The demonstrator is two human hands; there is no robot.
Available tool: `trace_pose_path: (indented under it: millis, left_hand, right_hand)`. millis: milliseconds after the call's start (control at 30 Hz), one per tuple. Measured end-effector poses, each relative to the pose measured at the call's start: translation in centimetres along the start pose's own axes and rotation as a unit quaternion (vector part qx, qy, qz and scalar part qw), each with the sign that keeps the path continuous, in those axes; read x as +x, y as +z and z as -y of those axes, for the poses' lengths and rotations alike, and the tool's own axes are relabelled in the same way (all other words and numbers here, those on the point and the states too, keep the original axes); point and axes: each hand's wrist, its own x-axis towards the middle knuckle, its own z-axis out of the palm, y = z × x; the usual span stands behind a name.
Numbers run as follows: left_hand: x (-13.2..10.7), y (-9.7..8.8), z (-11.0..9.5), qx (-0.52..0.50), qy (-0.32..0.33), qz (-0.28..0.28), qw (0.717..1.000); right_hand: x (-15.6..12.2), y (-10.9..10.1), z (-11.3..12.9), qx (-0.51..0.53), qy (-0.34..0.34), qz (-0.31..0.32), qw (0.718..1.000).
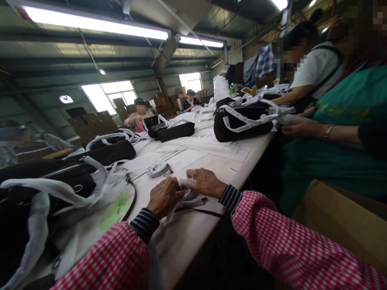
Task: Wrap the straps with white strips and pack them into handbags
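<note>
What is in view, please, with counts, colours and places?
Dark bags: several, blackish, on table
Wrapped straps: several, white, on bags
Wrapped coil: one, whitish, ahead of hands
Black straps: two, black, beside hands
Green material: count unclear, green, left
Table: one, white, centre
Boxes: many, brown, background
Cardboard: one, brown, lower right
Clothes: several, mixed, upper right
Clock: one, white, wall
Lights: several, white, overhead
People: five, varied clothing, around table
Wrapped bundle: one, whitish, between hands
Left hand: one, striped cuff, on bundle
Right hand: one, striped cuff, on bundle
</note>
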Motion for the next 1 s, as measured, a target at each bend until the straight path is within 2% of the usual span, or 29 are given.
trace_pose_path:
  millis: [133, 333, 500, 800, 1000]
  left_hand:
    - [-0.3, 0.2, 0.0, -0.035, 0.013, -0.005, 0.999]
    - [0.1, 1.0, 0.5, -0.137, -0.022, -0.016, 0.990]
    - [0.2, 1.0, 0.8, -0.207, -0.010, -0.027, 0.978]
    - [-0.1, 2.3, 0.9, -0.191, 0.001, -0.053, 0.980]
    - [0.0, 1.0, 0.5, -0.170, -0.002, -0.018, 0.985]
  right_hand:
    - [0.0, 0.0, -0.1, 0.004, -0.010, -0.005, 1.000]
    - [-0.1, 0.1, 0.2, 0.006, -0.026, -0.009, 1.000]
    - [0.1, -0.3, 0.8, -0.004, -0.030, -0.002, 1.000]
    - [1.0, -1.4, 2.2, -0.044, -0.007, 0.068, 0.997]
    - [1.3, -1.3, 2.1, -0.060, 0.024, 0.088, 0.994]
